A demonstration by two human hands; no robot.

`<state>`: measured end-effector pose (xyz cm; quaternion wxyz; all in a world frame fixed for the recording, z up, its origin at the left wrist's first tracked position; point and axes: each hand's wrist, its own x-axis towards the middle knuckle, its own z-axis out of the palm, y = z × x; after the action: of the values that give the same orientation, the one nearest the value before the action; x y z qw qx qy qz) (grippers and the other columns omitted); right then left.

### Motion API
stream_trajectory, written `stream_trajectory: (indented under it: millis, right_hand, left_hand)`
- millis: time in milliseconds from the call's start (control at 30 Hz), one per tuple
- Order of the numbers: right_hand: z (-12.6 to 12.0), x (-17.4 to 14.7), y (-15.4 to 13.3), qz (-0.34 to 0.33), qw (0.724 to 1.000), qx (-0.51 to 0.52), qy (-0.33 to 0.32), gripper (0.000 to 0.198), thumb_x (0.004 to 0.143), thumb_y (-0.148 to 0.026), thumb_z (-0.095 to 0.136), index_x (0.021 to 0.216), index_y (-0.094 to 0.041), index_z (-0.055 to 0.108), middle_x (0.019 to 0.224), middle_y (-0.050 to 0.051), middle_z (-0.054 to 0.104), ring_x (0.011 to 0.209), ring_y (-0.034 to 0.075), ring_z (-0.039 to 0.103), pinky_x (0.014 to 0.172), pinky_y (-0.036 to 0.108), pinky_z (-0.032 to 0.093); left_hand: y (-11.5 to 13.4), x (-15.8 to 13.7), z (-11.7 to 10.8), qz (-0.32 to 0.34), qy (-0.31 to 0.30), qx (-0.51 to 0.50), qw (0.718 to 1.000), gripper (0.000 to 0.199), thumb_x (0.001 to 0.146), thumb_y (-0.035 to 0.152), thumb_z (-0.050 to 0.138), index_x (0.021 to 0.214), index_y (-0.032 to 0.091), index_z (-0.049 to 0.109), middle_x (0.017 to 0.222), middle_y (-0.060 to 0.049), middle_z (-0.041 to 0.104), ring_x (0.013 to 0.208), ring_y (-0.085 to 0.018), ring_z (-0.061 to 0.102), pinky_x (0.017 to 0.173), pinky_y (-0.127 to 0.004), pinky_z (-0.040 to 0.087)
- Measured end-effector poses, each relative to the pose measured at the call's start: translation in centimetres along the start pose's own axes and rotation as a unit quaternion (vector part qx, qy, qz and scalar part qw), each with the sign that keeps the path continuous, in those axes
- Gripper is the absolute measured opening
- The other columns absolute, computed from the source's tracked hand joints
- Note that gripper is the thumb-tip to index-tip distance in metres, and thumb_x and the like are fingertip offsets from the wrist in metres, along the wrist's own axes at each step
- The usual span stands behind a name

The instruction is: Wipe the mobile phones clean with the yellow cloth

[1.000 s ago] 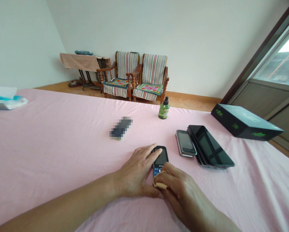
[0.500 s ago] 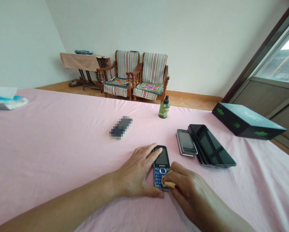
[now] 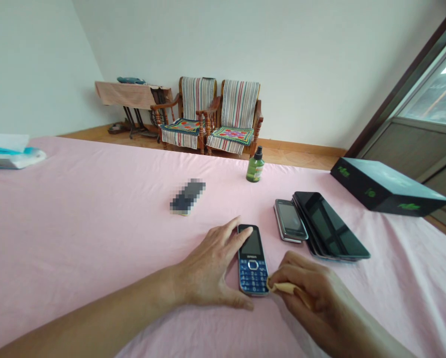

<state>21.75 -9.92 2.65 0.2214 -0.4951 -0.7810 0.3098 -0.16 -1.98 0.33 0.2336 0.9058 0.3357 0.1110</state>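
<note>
A dark blue keypad phone (image 3: 254, 268) lies face up on the pink cloth. My left hand (image 3: 211, 268) rests along its left side with fingers spread. One fingertip touches the top of the phone's screen, another reaches its upper left corner, and the thumb stretches below its bottom edge. Just right of the keypad, my right hand (image 3: 305, 286) is closed on a small folded yellowish cloth (image 3: 285, 287). The cloth's tip is at the phone's lower right edge. Part of the cloth is hidden inside the fingers.
Right of the phone lie a grey phone (image 3: 290, 219) and a stack of dark tablets (image 3: 330, 223). Farther off are a pixelated phone (image 3: 187, 197), a green spray bottle (image 3: 255, 166), a black box (image 3: 387, 186) and a tissue pack (image 3: 12, 154). Two chairs (image 3: 239, 107) stand beyond.
My right hand has moved right with the cloth, off the keypad to the phone's lower right edge. The keypad now shows fully. My left hand has stayed at the phone.
</note>
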Motion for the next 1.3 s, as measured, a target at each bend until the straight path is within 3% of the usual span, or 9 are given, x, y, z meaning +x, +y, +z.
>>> stream_trajectory:
  millis: [233, 367, 667, 1033, 1300]
  right_hand:
    - [0.9, 0.1, 0.1, 0.012, 1.000, 0.027, -0.008, 0.028, 0.085, -0.002, 0.044, 0.079, -0.018, 0.066, 0.080, 0.002, 0.058, 0.072, 0.013, 0.059, 0.061, 0.024, 0.041]
    - [1.5, 0.2, -0.1, -0.019, 0.999, 0.049, 0.013, 0.031, 0.080, 0.003, 0.046, 0.081, -0.020, 0.066, 0.082, 0.001, 0.058, 0.075, 0.013, 0.058, 0.064, 0.022, 0.043]
    - [2.8, 1.0, -0.6, -0.056, 0.997, 0.035, 0.037, 0.026, 0.081, 0.004, 0.048, 0.077, -0.019, 0.059, 0.086, 0.001, 0.058, 0.077, 0.012, 0.057, 0.065, 0.022, 0.041]
    - [2.0, 0.9, -0.9, -0.016, 0.999, 0.023, 0.026, 0.033, 0.072, 0.009, 0.044, 0.075, -0.019, 0.063, 0.080, 0.000, 0.057, 0.073, 0.012, 0.057, 0.061, 0.023, 0.040]
    - [3.1, 1.1, -0.6, -0.055, 0.998, 0.018, 0.034, 0.024, 0.081, 0.003, 0.048, 0.075, -0.018, 0.058, 0.085, 0.001, 0.057, 0.077, 0.013, 0.056, 0.065, 0.023, 0.041]
  left_hand:
    - [-0.1, 0.1, -0.3, 0.021, 0.004, -0.001, 1.000, 0.114, 0.062, 0.073, 0.071, 0.150, 0.019, 0.024, 0.155, -0.017, 0.024, 0.141, -0.037, 0.025, 0.113, -0.053, 0.025]
    - [-0.2, 0.2, -0.2, 0.021, 0.013, -0.012, 1.000, 0.113, 0.061, 0.070, 0.074, 0.149, 0.019, 0.025, 0.154, -0.016, 0.027, 0.139, -0.036, 0.028, 0.114, -0.051, 0.025]
    - [-0.1, 0.3, -0.1, 0.024, 0.025, -0.023, 0.999, 0.114, 0.059, 0.067, 0.078, 0.148, 0.018, 0.027, 0.153, -0.016, 0.029, 0.139, -0.036, 0.030, 0.113, -0.051, 0.026]
    - [-0.1, 0.4, -0.2, 0.022, 0.015, -0.018, 0.999, 0.113, 0.060, 0.065, 0.078, 0.148, 0.016, 0.027, 0.153, -0.017, 0.028, 0.139, -0.035, 0.028, 0.114, -0.050, 0.025]
    - [-0.1, 0.3, 0.1, 0.025, 0.037, -0.034, 0.998, 0.111, 0.059, 0.066, 0.078, 0.148, 0.020, 0.028, 0.152, -0.015, 0.031, 0.138, -0.036, 0.031, 0.112, -0.051, 0.027]
